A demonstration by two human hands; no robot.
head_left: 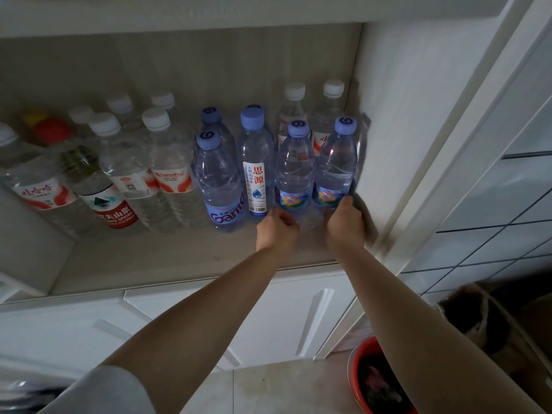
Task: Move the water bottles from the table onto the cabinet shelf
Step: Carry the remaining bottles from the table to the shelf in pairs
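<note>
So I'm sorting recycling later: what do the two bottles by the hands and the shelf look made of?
The two blue-capped bottles look like thin clear plastic: see-through ribbed walls, glossy printed label bands, matte blue caps. The shelf looks like pale laminated board with a faint wood grain and matte finish, though solid wood cannot be ruled out.

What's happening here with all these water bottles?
A person is stocking a cabinet shelf with water bottles. The left hand and right hand each sit at the base of a blue-capped bottle: the left bottle and the right bottle, both upright at the front right of the shelf beside the cabinet wall. Whether the fingers grip them or have let go is unclear. Many other bottles already stand in rows to the left.
</note>
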